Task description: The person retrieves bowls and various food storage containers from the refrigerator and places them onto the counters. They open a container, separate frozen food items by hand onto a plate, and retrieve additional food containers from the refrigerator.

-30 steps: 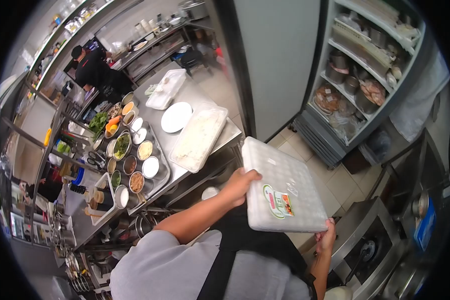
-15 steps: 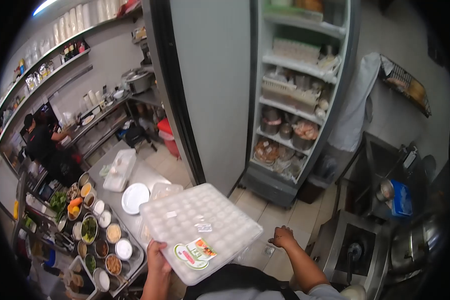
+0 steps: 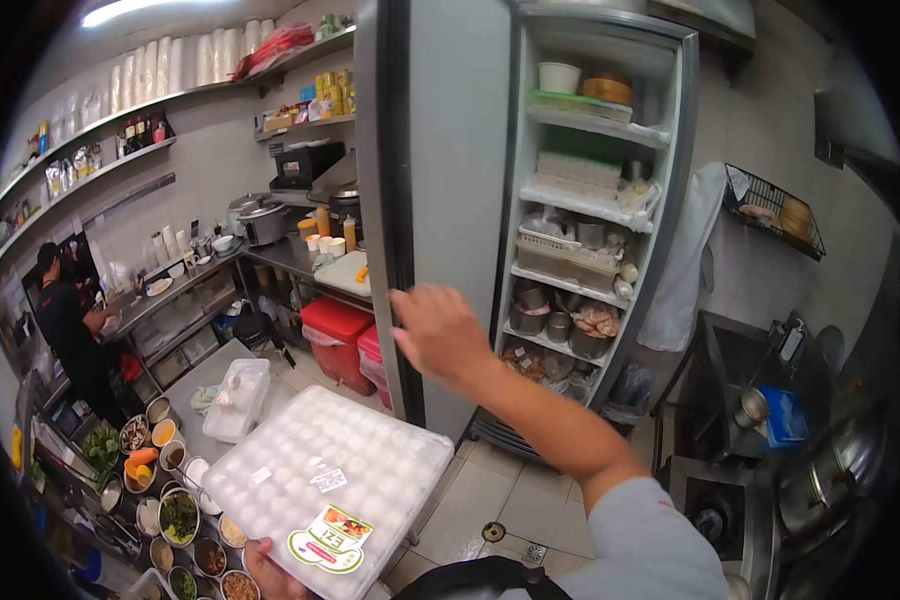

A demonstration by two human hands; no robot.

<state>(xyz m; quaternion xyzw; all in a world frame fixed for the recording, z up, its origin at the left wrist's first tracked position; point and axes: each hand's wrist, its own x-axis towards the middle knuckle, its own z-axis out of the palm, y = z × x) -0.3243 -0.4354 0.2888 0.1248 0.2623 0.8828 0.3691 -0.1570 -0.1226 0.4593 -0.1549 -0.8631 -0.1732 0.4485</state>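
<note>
1. Box (image 3: pixel 325 460) could tip, only the left hand (image 3: pixel 273 572) pinching its near edge beside the food pots (image 3: pixel 179 517).
2. Right hand (image 3: pixel 448 338), fingers loosely spread, could bump the fridge door (image 3: pixel 458 160) through misjudged reach; whether they touch, I cannot tell.

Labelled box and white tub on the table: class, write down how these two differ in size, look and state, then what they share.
The box is larger; the tub is smaller.
The box bears a colourful label and shows rows of rounded shapes; the tub shows neither.
The box is held in the left hand; the tub rests on the table.
Both are whitish and roughly rectangular, with rounded corners.
</note>
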